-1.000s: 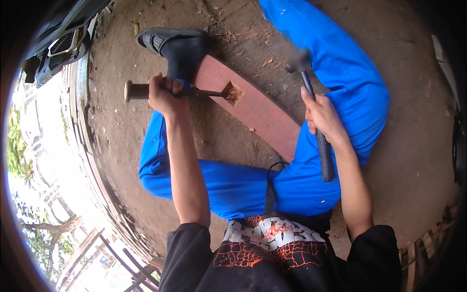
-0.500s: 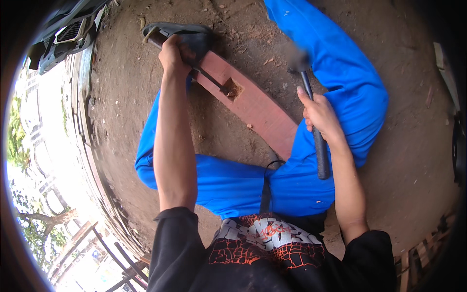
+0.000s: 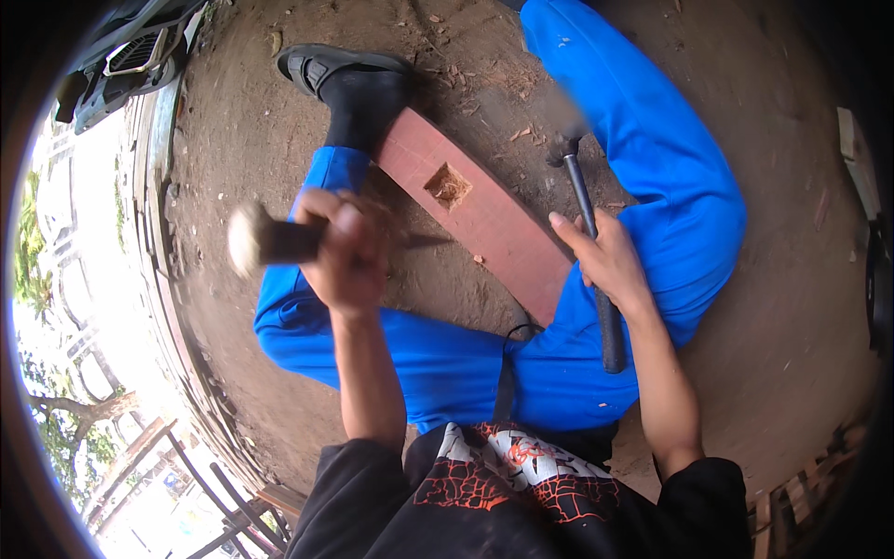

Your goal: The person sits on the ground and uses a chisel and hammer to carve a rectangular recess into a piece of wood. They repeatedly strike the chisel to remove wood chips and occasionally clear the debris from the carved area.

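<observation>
Left hand [image 3: 346,256] wrapped round a chisel [image 3: 291,242], left of the plank [image 3: 503,233]; right hand [image 3: 611,258] choked up mid-handle on a hammer [image 3: 582,198], right of it, probably for balance.

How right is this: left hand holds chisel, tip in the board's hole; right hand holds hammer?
One error: the head view shows the chisel clear of the hole in the board. Left hand holds it, right hand holds hammer.

Left-side glare, motion blur, dark rim
</observation>
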The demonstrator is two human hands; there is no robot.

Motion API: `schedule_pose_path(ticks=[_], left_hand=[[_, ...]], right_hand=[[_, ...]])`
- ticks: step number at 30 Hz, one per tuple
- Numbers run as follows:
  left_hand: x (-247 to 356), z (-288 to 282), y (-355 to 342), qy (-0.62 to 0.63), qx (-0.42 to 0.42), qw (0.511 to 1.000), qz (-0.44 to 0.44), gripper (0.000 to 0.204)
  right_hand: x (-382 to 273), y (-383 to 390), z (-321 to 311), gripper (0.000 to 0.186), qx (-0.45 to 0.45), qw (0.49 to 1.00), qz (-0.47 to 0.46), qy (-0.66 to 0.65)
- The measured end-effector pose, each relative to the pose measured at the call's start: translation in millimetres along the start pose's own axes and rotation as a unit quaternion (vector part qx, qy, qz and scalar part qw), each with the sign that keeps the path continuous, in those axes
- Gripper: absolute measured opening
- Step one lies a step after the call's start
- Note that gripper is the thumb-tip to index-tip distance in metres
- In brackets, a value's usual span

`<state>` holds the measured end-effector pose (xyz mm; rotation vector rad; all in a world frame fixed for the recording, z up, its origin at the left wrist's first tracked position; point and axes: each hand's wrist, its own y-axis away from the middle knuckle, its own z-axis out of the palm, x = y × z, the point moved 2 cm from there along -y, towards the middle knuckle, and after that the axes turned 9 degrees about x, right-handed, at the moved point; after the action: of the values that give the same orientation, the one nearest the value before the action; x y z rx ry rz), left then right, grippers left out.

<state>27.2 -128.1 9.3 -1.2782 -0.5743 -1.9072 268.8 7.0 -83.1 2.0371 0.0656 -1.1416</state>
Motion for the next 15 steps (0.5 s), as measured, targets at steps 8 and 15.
schedule_pose_path(ticks=[8, 15], left_hand=[[-64.5, 63.1, 96.0, -0.295, -0.136, 0.943, -0.072, 0.04], [-101.6, 75.0, 94.4, -0.388, -0.171, 0.903, -0.062, 0.065]], right_hand=[[-3.6, 15.4, 0.0, 0.073, -0.215, 0.932, 0.012, -0.292], [5.5, 6.9, -2.0, 0.075, -0.125, 0.955, -0.03, -0.266]])
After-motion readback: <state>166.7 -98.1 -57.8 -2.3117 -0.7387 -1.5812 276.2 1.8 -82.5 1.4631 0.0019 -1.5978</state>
